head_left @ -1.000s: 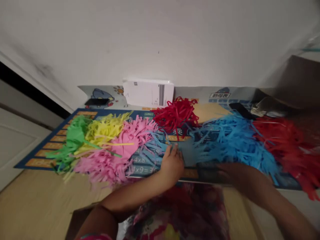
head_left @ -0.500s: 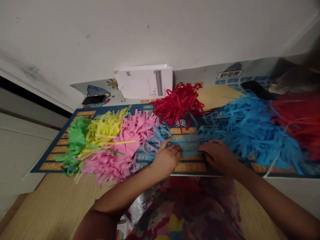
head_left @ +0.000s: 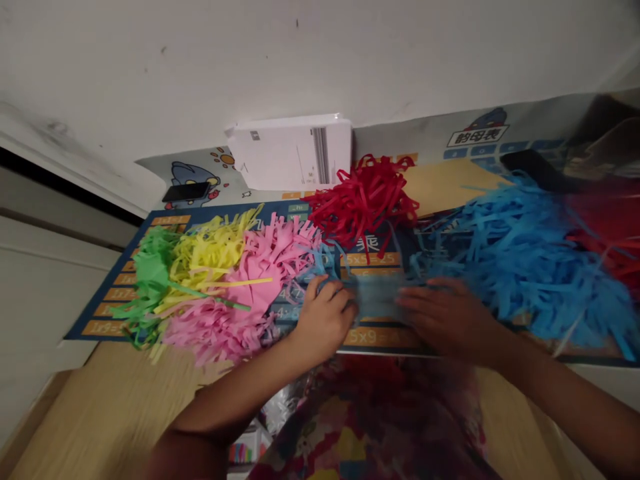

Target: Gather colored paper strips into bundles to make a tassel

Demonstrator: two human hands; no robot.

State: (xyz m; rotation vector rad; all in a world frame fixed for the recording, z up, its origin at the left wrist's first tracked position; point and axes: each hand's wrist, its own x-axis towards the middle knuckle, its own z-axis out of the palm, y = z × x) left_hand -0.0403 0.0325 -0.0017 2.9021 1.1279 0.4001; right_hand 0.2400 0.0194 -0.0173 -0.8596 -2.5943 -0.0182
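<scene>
blue paper [head_left: 379,293]: on printed tabletop cover [head_left: 373,337], toward near edge, between hands | left hand [head_left: 327,313]: fingers bent at paper's left end | right hand [head_left: 443,313]: fingers blurred at right end | grips: cannot tell | movement bounds: pink fringe [head_left: 260,277] left, blue fringe [head_left: 525,253] right, red shreds [head_left: 365,200] far, wall [head_left: 300,67] beyond

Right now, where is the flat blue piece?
In the head view, the flat blue piece is near the middle, between the left hand and right hand, below the central red strips.

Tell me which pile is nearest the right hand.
The big blue pile, beside the right hand; small blue strips lie by the left hand, the middle red pile farther back.
</scene>
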